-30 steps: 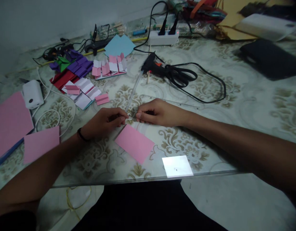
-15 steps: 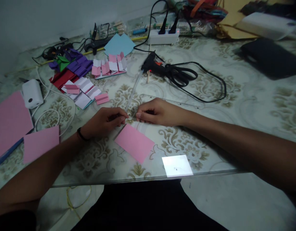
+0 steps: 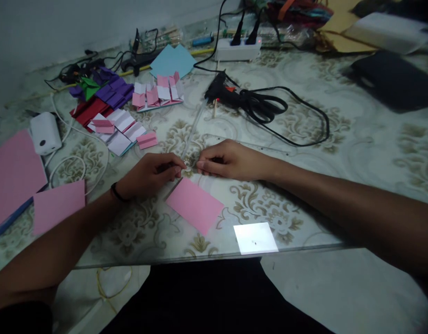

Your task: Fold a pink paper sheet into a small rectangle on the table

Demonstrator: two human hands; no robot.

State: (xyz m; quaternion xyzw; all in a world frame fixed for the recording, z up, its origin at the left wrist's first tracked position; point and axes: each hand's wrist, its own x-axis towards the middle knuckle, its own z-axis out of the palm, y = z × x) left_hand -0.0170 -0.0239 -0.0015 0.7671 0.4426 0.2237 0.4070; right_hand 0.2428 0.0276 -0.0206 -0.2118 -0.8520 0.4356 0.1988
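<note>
My left hand [image 3: 149,174] rests on the patterned table [image 3: 269,204], its fingers curled together in a pinch. Close to its right, my right hand [image 3: 231,160] lies with thumb and fingers pressed together. A small gap parts the fingertips, and whether anything thin is between either hand's fingers is too small to tell. Just below them lies a pink paper rectangle [image 3: 195,205]. Beyond the hands, a black glue gun [image 3: 222,90] with a coiled cable stands near a folded pink piece [image 3: 147,140] and folded pink and white pieces [image 3: 118,130].
Pink sheets [image 3: 15,176] and a white device [image 3: 46,133] with a cable lie at the left. Purple folded paper [image 3: 116,95], blue sheets [image 3: 172,61] and a power strip [image 3: 238,49] are at the back. A dark flat object [image 3: 394,81] is at the right.
The view has shifted very slightly. Both hands keep the same pose and place beside each other.
</note>
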